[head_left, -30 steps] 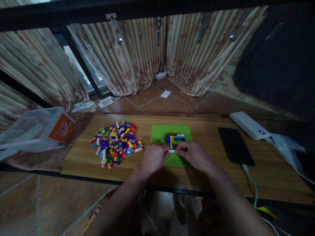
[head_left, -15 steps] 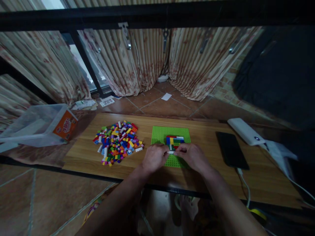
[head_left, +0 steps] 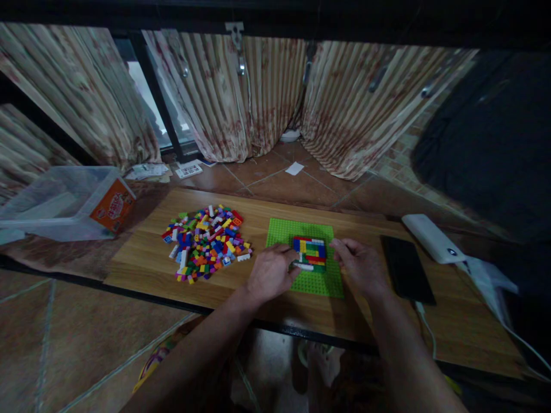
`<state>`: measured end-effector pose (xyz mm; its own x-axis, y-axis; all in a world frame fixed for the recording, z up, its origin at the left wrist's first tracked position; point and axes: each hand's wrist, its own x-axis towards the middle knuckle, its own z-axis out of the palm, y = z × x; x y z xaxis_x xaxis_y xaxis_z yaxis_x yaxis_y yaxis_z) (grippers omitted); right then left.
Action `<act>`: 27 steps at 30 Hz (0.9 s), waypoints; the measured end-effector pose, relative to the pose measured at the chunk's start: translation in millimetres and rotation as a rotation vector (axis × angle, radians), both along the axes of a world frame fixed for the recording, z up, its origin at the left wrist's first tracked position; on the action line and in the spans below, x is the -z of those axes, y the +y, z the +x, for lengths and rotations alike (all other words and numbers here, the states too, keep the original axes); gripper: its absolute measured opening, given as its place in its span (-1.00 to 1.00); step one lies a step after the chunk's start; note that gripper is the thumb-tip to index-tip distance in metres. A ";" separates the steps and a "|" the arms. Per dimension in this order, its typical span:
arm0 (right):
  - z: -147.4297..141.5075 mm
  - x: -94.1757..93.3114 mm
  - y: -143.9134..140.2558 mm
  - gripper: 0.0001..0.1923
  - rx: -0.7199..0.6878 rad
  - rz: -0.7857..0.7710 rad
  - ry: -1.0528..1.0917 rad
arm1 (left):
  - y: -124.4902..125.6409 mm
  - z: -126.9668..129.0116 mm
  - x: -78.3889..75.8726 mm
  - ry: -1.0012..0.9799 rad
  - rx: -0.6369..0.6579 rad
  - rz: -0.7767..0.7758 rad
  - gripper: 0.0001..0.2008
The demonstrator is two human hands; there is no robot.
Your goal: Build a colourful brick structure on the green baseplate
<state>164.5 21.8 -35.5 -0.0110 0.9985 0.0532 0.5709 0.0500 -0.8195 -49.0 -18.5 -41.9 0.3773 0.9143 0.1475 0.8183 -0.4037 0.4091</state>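
A green studded baseplate lies on the wooden table, with a low block build of red, blue, yellow, white and green bricks on it. At the near side of the build is a slim white brick. My left hand has its thumb and fingers closed at the left end of this brick, partly covering it. My right hand hovers over the right edge of the baseplate, away from the build. Its fingers are loosely bent and a little apart, and nothing shows in them.
Left of the baseplate spreads a pile of loose coloured bricks. A clear plastic box with an orange label stands at the far left. To the right lie a black phone with a cable and a white power bank.
My right hand has let go of the white brick and moved right, off the build. My left hand stays by the brick's left end. The view has shifted slightly.
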 end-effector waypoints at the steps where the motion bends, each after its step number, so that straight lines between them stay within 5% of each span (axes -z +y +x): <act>1: -0.9 0.6 0.8 -0.57 0.013 0.013 0.017 | 0.0 1.1 0.3 -0.012 0.015 0.020 -0.88; 6: -5.7 1.7 0.3 -0.56 0.007 0.025 0.054 | 1.5 9.6 6.5 0.012 0.099 0.067 -0.88; 16: -10.2 -1.5 -4.6 -0.59 0.000 -0.018 0.054 | 2.8 15.1 14.1 -0.001 0.068 0.048 -0.91; 27: -26.0 -4.3 -8.4 -0.58 -0.031 -0.042 0.001 | 0.5 12.6 4.9 0.041 0.105 0.026 -0.83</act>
<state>138.5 13.4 -31.3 -0.0422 0.9990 0.0117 0.5690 0.0337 -0.8216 -36.4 -18.0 -46.8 0.4769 0.8655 0.1535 0.7869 -0.4982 0.3642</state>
